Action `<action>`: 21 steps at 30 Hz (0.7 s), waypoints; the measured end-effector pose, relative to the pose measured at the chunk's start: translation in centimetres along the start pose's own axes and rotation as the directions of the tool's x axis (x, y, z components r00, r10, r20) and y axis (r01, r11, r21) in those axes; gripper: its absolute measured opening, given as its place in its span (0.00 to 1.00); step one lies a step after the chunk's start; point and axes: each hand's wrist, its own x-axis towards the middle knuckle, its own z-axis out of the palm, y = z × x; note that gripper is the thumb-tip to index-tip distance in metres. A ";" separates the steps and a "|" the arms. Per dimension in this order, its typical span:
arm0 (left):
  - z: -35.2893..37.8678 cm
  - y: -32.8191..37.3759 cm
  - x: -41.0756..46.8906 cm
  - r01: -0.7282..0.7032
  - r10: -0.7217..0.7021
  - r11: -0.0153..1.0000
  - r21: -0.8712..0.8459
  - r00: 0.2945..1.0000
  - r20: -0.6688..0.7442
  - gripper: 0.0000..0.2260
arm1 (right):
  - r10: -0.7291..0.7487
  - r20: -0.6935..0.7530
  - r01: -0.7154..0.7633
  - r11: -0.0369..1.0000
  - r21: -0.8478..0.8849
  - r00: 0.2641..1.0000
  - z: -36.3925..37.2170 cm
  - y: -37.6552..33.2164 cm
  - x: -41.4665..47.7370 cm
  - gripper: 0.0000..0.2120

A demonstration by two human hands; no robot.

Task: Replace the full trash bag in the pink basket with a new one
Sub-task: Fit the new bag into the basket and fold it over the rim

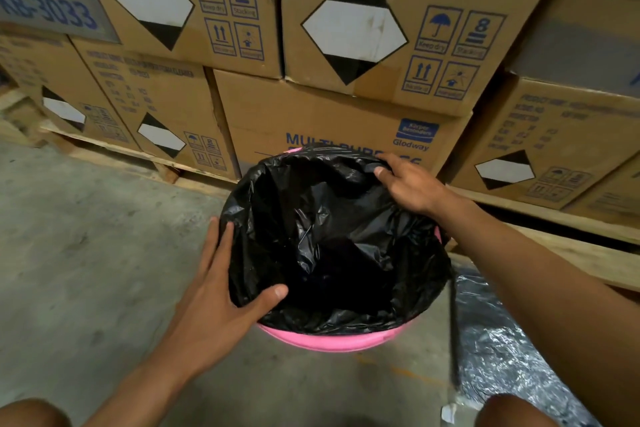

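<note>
A pink basket [332, 341] stands on the concrete floor below me, lined with a black trash bag [332, 246] whose mouth is spread open over the rim. The bag's inside looks dark and hollow. My left hand [221, 295] lies on the bag's near-left edge, thumb inside the opening and fingers outside along the basket's side. My right hand [407, 184] grips the bag's edge at the far-right rim, fingers curled over the plastic. Only the near arc of pink rim and slivers at the far and right edges show.
Stacked cardboard boxes [332, 114] on wooden pallets [166, 166] rise right behind the basket. A shiny plastic sheet or bag [498, 340] lies on the floor to the right, with a dark strap [453, 333] hanging by it. Bare concrete floor [86, 253] spreads to the left.
</note>
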 end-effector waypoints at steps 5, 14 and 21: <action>-0.1 -0.3 -0.1 -0.003 0.002 1.000 -0.022 1.000 -0.006 0.53 | 0.081 0.014 -0.082 0.990 0.111 0.997 -0.4 0.1 -0.7 0.29; -2.3 2.6 9.0 -0.192 0.228 0.960 0.206 0.959 -0.168 0.29 | -0.299 -0.188 0.233 0.922 -0.310 0.935 -0.7 -2.5 -1.7 0.18; -1.4 2.7 15.3 -0.248 0.209 0.856 0.453 0.969 0.134 0.26 | -0.383 -0.033 0.349 0.870 -0.348 0.923 1.9 -7.3 3.4 0.24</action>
